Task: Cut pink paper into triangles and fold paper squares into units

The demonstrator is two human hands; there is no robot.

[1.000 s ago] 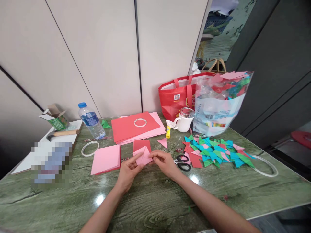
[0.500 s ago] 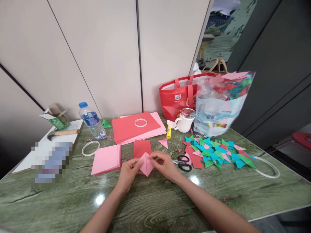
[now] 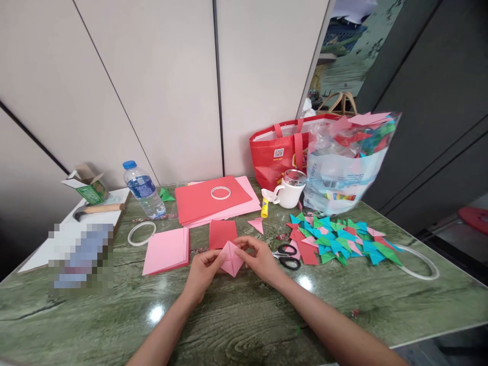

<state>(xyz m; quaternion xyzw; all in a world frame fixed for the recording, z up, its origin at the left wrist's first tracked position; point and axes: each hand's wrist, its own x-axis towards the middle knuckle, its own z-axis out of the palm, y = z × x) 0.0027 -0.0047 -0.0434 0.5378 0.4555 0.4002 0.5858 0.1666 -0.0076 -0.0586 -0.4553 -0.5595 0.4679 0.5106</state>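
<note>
Between my two hands is a small pink sheet of origami paper (image 3: 232, 262), turned corner-up like a diamond, with crossing creases on its face. My left hand (image 3: 204, 269) pinches its left corner between thumb and fingers. On the opposite side, my right hand (image 3: 257, 258) grips the upper right edge, fingers bent. Just behind the paper lies a red square of paper (image 3: 222, 233), partly covered by it. To the left sits a stack of pink and red squares (image 3: 166, 250). A folded pink triangle (image 3: 256, 225) rests behind my right hand, and black-handled scissors (image 3: 288, 256) lie beside it.
A pile of folded colored paper pieces (image 3: 343, 239) spreads at the right, near a white ring (image 3: 423, 264). Behind stand a white mug (image 3: 292, 193), a glue stick (image 3: 264, 208), a filled plastic bag (image 3: 335, 183) and a red bag (image 3: 267, 157). A water bottle (image 3: 145, 190) and hammer (image 3: 101, 208) are left.
The pink paper has turned slightly in my fingers and shifted a little right. My right fingers have slid along its upper right edge. The other things are in the same places.
</note>
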